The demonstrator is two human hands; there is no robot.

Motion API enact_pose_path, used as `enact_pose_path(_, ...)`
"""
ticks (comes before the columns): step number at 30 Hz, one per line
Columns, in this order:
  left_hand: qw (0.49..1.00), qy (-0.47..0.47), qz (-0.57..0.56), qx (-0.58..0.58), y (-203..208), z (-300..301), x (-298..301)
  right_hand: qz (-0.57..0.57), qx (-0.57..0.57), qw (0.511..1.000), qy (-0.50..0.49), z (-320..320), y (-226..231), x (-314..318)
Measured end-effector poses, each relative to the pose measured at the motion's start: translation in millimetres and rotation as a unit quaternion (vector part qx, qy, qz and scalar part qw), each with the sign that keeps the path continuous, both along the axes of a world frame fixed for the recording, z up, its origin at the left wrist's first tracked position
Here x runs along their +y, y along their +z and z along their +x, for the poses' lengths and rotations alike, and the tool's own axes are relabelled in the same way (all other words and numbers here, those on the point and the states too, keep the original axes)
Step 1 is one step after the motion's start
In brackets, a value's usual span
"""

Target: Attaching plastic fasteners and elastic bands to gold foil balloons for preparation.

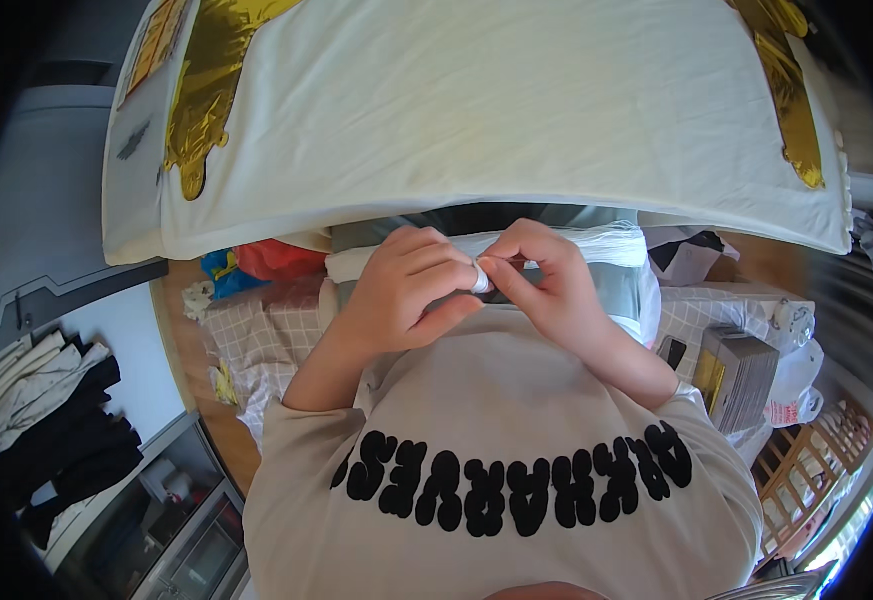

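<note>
Both hands meet in front of my chest, over my lap. The fingers of my left hand [412, 285] are curled, the thumb lying below them. A small white piece [481, 280] sits at the left fingertips; I cannot tell whether it is wrapped round a finger or held. My right hand [547, 268] pinches at this piece with thumb and forefinger. Anything finer between the fingertips is too small to make out. Behind the hands, a bundle of white strands [612, 246] lies crosswise over my lap, partly hidden by them.
Ahead stands a table with a cream cloth [517, 100], gold foil pieces [202, 110] at its sides. To the right are a stack of grey cards [739, 378], a dark phone [673, 351] and a plastic bag [795, 372]. Folded clothes [67, 420] and a cabinet [192, 520] are at left.
</note>
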State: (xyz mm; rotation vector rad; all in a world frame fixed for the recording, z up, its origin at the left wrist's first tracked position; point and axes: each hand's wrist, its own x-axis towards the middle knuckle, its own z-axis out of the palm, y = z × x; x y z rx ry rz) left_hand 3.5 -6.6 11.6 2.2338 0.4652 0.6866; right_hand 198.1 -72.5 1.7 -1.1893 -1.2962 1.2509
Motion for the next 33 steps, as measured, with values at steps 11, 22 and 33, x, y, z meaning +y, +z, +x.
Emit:
enact_pose_path(11, 0.996, 0.087, 0.011, -0.005, -8.6, 9.7, -14.3, 0.222, -0.229, 0.940, -0.121, 0.8, 7.1, -2.4)
enact_pose_path(22, 0.914, 0.103, -0.335, -0.205, -16.7, 28.7, -30.1, 0.413, -0.324, 0.830, -0.190, -0.6, -12.2, -3.2)
enact_pose_path(33, 0.777, 0.088, -0.534, -0.322, -24.6, 36.1, -28.5, 0.359, -0.223, 0.896, -0.135, 7.5, -30.0, 1.2)
